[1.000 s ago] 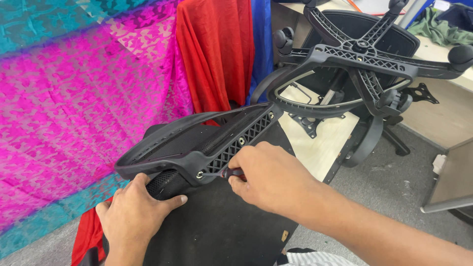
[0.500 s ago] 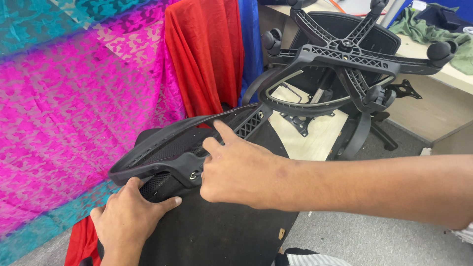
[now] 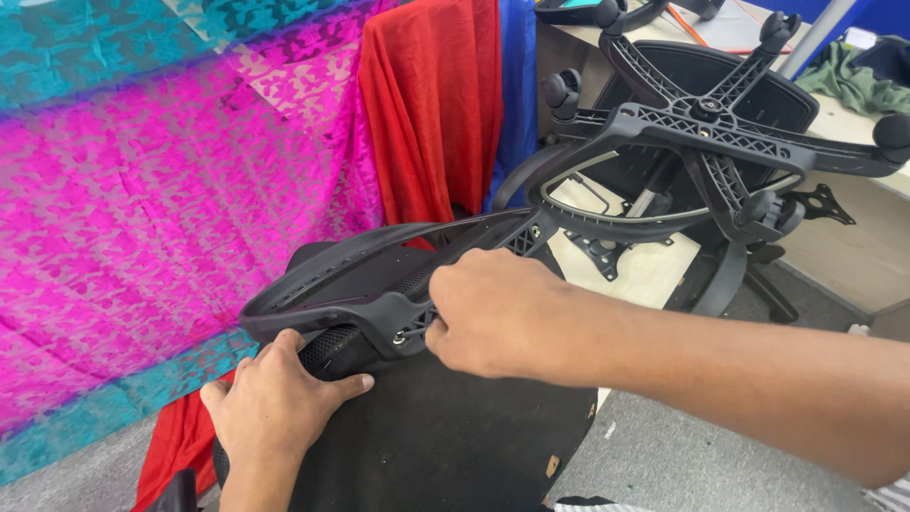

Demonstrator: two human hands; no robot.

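Note:
A black plastic chair frame [image 3: 370, 261] with a ribbed bracket lies across the underside of a black seat cushion [image 3: 445, 436]. My left hand [image 3: 275, 403] rests flat on the cushion's mesh edge just under the frame's near end. My right hand [image 3: 493, 308] is closed at the bracket, fingertips pinched beside a small metal bolt [image 3: 400, 337]. What the fingers pinch is hidden.
An upturned office chair with a five-star wheeled base [image 3: 720, 133] stands at the back right. Pink and teal patterned cloth [image 3: 142, 190] covers the left, with red cloth [image 3: 431, 104] hanging behind the frame. A wooden desk [image 3: 853, 246] is at the right; grey floor lies below.
My right hand went from gripping the bracket, to a raised finger, to a pinch at the bolt. The view shifted slightly left; my left hand stayed on the cushion.

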